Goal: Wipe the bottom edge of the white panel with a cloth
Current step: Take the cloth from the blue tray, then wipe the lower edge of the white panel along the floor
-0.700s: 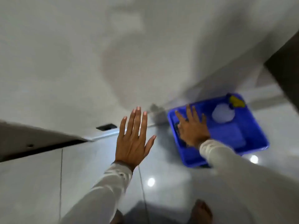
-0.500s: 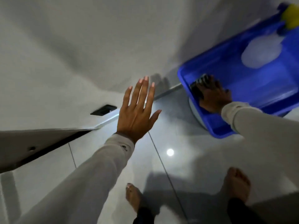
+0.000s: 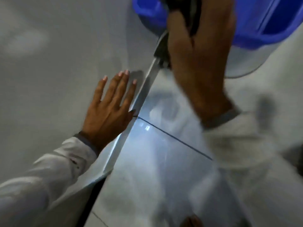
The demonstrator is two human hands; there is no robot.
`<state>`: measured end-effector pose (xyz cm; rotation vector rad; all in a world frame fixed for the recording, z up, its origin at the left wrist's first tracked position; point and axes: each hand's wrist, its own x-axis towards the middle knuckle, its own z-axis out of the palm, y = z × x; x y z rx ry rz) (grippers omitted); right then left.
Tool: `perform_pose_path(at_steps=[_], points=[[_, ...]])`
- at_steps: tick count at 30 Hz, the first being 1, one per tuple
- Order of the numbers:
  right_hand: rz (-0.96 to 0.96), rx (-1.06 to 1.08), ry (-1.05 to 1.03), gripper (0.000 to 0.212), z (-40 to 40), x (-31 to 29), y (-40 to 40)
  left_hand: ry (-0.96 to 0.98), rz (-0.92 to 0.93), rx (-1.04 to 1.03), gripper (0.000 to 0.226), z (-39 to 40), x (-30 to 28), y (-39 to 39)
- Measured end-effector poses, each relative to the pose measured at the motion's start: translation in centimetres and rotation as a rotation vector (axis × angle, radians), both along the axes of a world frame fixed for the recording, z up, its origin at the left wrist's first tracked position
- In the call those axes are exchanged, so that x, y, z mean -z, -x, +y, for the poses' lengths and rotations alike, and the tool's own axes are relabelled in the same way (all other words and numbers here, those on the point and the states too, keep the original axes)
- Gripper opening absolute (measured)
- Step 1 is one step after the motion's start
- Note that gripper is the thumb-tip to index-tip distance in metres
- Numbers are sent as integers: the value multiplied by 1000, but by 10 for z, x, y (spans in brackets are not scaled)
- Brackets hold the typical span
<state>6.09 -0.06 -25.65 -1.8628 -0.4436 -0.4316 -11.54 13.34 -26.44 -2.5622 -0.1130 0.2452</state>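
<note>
We have our left hand (image 3: 108,108) laid flat with its fingers (image 3: 122,89) spread and released against the white panel (image 3: 57,54), just at nine o'clock of the panel's bottom edge (image 3: 141,95), which runs from about seven o'clock up toward one o'clock across the view. Our right hand (image 3: 199,63) is clenched around a dark cloth (image 3: 192,12), bunched in the fist near twelve o'clock, in front of the blue tub (image 3: 255,22); a fold of it hangs close to the upper end of the edge, though blur hides whether it touches. We judge the step in hand is bringing the cloth onto the edge. To do it well, we should press a fold around the thin lip, draw it steadily along toward seven o'clock, and brace the panel with the flat hand above the tiled floor (image 3: 164,169).
</note>
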Motion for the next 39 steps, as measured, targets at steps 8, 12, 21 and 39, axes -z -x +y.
perform_pose_path(at_steps=[8,12,21,39], points=[[1465,214,-592,55,80,151,169,-246,213,280,64,71,-14,-21],[1480,14,-484,57,104,189,195,-286,205,335,66,78,-5,-19],[1209,-276,-31,59,132,234,151,-299,222,325,68,76,-4,-29],[878,-279,219,56,140,265,-4,-392,197,364,69,79,4,-24]])
